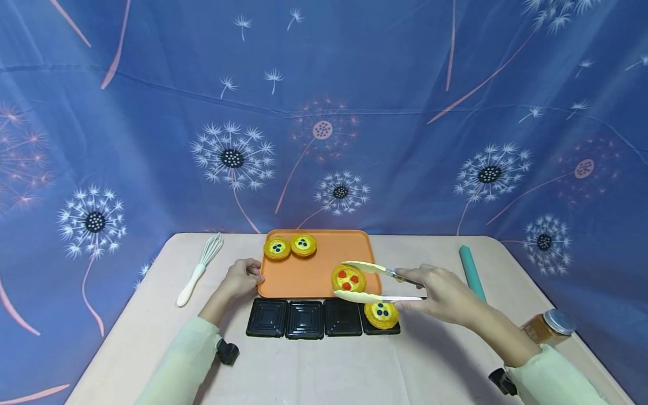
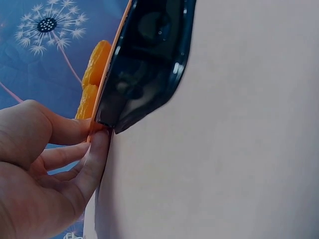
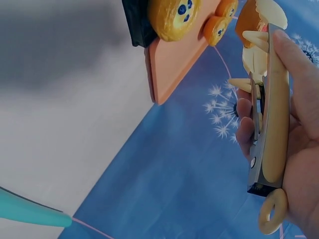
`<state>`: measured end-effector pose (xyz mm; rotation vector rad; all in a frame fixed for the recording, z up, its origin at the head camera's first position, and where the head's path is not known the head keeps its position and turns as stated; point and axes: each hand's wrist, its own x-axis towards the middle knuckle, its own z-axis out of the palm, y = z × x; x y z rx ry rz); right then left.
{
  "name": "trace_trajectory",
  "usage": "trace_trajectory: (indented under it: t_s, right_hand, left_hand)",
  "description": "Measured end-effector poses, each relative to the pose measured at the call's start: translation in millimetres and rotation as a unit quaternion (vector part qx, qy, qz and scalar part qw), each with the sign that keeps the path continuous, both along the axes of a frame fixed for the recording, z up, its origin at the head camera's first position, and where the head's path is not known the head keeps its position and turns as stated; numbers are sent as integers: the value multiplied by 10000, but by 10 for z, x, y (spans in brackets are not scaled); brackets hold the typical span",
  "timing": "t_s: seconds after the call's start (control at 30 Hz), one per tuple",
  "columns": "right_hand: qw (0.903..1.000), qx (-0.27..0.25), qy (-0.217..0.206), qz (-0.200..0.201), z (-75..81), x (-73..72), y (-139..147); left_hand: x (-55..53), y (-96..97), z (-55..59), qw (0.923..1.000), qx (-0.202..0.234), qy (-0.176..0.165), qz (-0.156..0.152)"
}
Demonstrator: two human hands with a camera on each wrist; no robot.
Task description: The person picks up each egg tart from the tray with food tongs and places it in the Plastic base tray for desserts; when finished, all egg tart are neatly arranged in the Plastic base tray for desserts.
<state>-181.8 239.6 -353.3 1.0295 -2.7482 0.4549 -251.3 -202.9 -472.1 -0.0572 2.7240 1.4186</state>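
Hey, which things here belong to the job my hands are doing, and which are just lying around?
Part of the job:
Tongs, in your right hand
Red-topped tart, between the tong tips
Orange tray, pinched by your left hand
Four black containers
Three blue-dotted tarts: two on the tray, one in the rightmost container

Apparently just lying around:
Whisk
Teal rod
Lidded jar

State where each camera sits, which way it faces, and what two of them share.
Head: worn on the head, looking forward and down at the orange tray; left hand, right hand and sleeves show.
Left wrist: on that wrist, looking at the tray's edge and a black container; the left hand shows.
Right wrist: on that wrist, looking at the tongs and tray corner; right hand shows.
Shared: head and right wrist both show the tongs and teal rod.
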Motion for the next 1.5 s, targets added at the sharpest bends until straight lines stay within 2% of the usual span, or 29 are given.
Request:
trace_trajectory:
  t_s: [0.3,0.73,1.07,1.2,1.33,1.5]
  right_hand:
    - [9999,89,-58,113,-139,99,-31]
    - [9991,301,-145,251,-366,137,-57]
    - [9981,388,-422,237,-387,120,-69]
    - [9982,408,-393,198,-392,117,-81]
    - [9989,356,-290,39,-360,106,-84]
    - [9989,188,-358,-238,-298,85,-67]
  left_hand:
    - [-2,4,-2,10000,-11,-21,14]
    - [26,-1,10,9999,85,-79,16]
    - [13,-7,4,9999,91,-99,13]
    - [15,-5,10,9999,124,-88,-11]
    - [15,-9,9,9999,116,-68,1]
    - [2,-14,-5,9999,134,-94,30]
